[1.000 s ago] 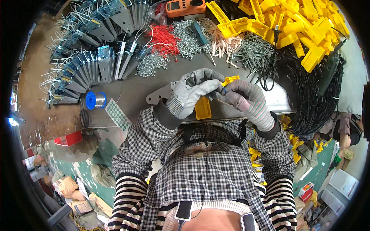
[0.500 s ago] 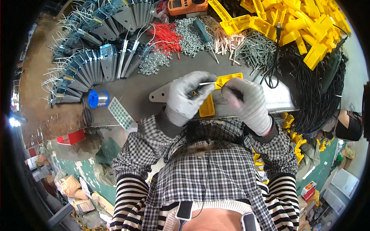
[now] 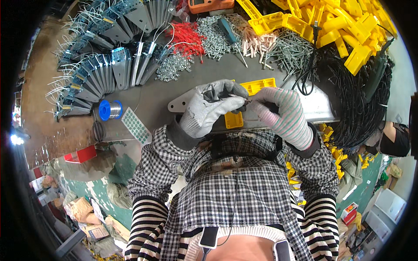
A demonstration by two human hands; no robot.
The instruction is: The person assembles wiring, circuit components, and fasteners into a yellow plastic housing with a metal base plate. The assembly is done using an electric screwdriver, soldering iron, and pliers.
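My left hand (image 3: pixel 211 108), in a grey-white glove, is closed with thumb and fingertips pinching a thin wire. Facing it, my right hand (image 3: pixel 285 115), in a striped glove, pinches at the same small spot; the wire ends between the fingertips are mostly hidden. Just behind and below the hands is a yellow plastic housing (image 3: pixel 260 85); another yellow piece (image 3: pixel 234 121) shows under the left hand. A grey metal plate with holes (image 3: pixel 177 105) lies beneath my left hand, and a shiny metal sheet (image 3: pixel 320 106) lies to the right.
Grey brackets with white wires (image 3: pixel 122 69) stand in rows at left. A solder spool (image 3: pixel 109 110) and a sticker sheet (image 3: pixel 136 126) lie nearer. Small nuts (image 3: pixel 173 67), red parts (image 3: pixel 186 38), screws (image 3: pixel 289 54), a screwdriver (image 3: pixel 227 30), yellow housings (image 3: pixel 348 26) and black cables (image 3: pixel 355 104) fill the back and right.
The hands have come together at the fingertips. My left hand has turned, showing its dark palm side, and the white wire end seen before is now mostly covered.
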